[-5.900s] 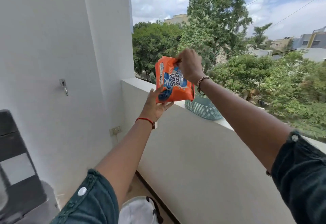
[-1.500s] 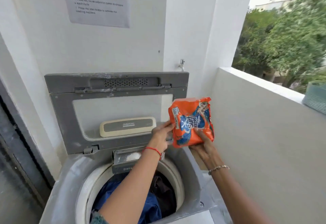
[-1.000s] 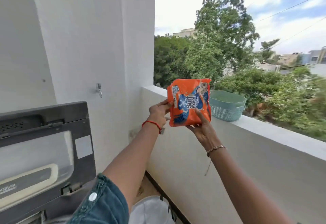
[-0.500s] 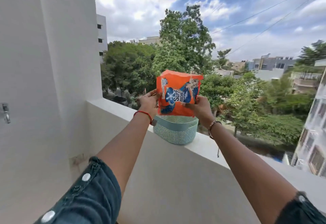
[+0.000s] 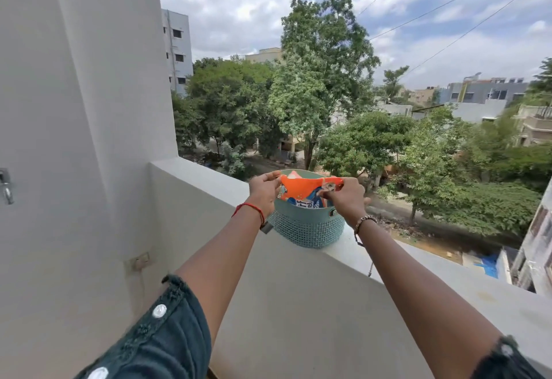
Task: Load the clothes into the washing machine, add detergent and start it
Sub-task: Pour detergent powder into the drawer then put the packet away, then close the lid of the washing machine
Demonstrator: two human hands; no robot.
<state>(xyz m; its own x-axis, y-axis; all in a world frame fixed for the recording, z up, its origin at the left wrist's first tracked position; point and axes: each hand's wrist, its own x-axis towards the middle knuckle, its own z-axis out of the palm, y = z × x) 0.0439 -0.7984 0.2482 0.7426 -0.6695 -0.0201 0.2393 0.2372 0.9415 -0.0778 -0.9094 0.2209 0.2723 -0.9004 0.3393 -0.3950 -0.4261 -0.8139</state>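
Two hands grip our orange plastic detergent packet point(image 5: 304, 189): left hand point(image 5: 264, 192) and right hand point(image 5: 345, 196) pinching opposite top corners. Packet sits partly inside the teal woven plastic basket point(image 5: 304, 229) on the white parapet ledge point(image 5: 209, 177).

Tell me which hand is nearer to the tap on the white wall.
Left. The left hand grips the detergent packet's end on the side toward the tap; the right hand holds the far end, over the teal basket.

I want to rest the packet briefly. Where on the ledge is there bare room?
The ledge is bare between the wall corner and the teal basket, and again right of the basket. The basket mouth is crowded by both hands and the detergent packet.
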